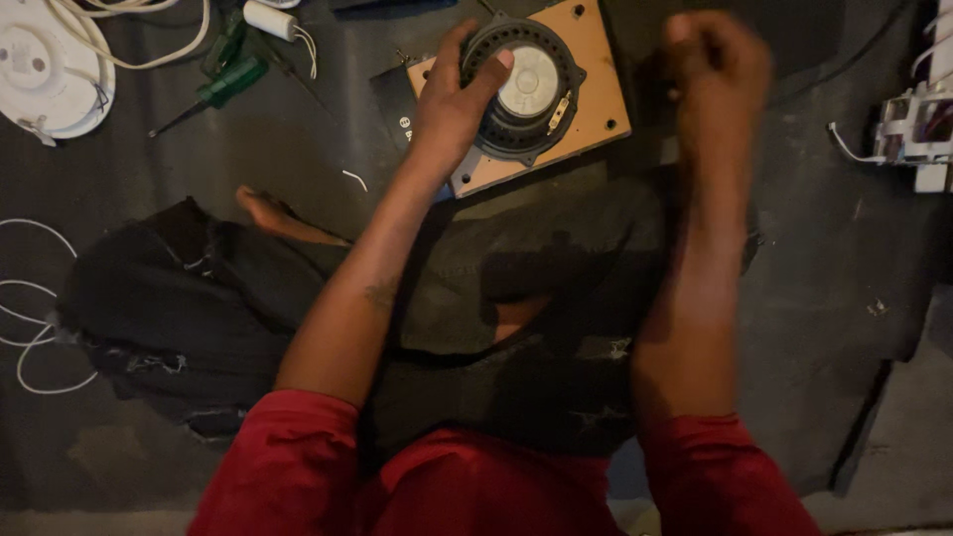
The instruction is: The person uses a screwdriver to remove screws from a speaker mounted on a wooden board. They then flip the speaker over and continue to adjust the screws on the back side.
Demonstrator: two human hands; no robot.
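While gripped: one speaker (521,89), two hands.

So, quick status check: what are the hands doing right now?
Left hand gripping speaker on wooden board. Right hand raised, blurred, grip unclear. Green screwdriver lies aside.

Dim, warm light; the right hand (717,60) is motion-blurred.
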